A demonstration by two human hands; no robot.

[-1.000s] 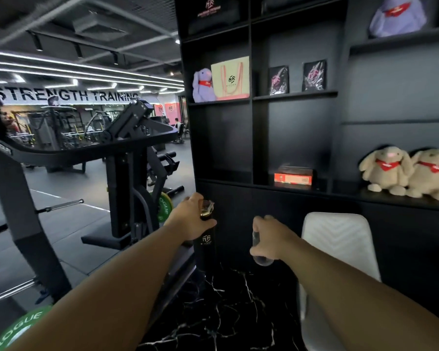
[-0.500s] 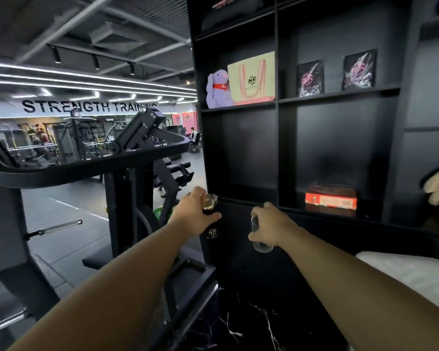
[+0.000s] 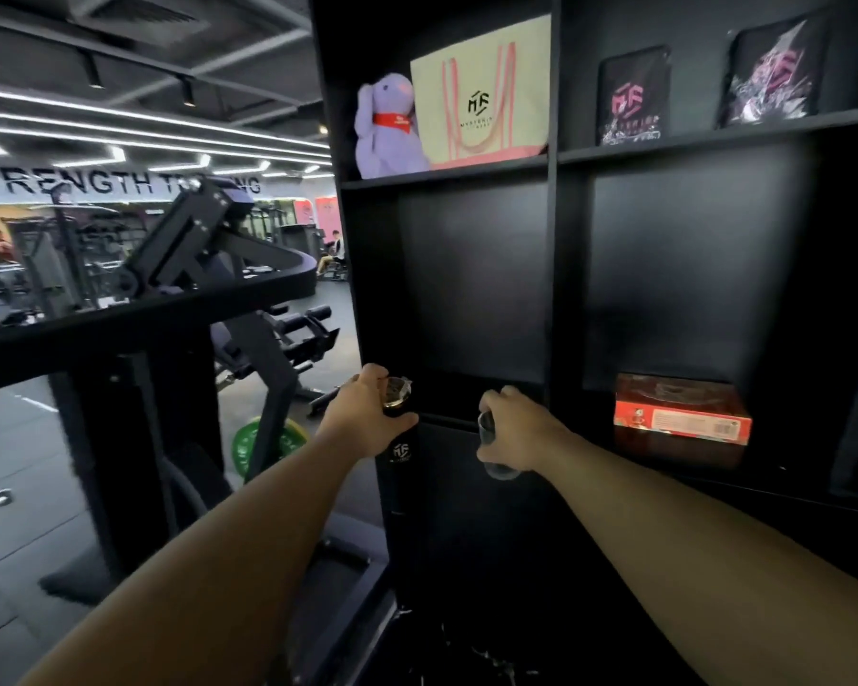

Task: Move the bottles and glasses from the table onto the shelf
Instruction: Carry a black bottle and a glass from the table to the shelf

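My left hand (image 3: 367,418) grips a black bottle (image 3: 400,453) near its top; the bottle has a white logo and a shiny cap. My right hand (image 3: 516,428) is closed around a clear glass (image 3: 496,465), whose rounded base shows below my fingers. Both are held in the air just in front of the black shelf (image 3: 447,418), at the level of the front edge of its dark lower left compartment. The bottle's lower body blends into the dark cabinet front.
A red box (image 3: 682,420) sits in the compartment to the right. Above are a purple plush rabbit (image 3: 390,128), a cream tote bag (image 3: 481,91) and two black packets. A black gym machine (image 3: 179,309) stands at left. The black marble table (image 3: 466,656) edge lies below.
I have come closer to the shelf, which fills more of the view. Both hands rose with the bottle and the glass to the lower compartment's edge. The white chair has left the view.
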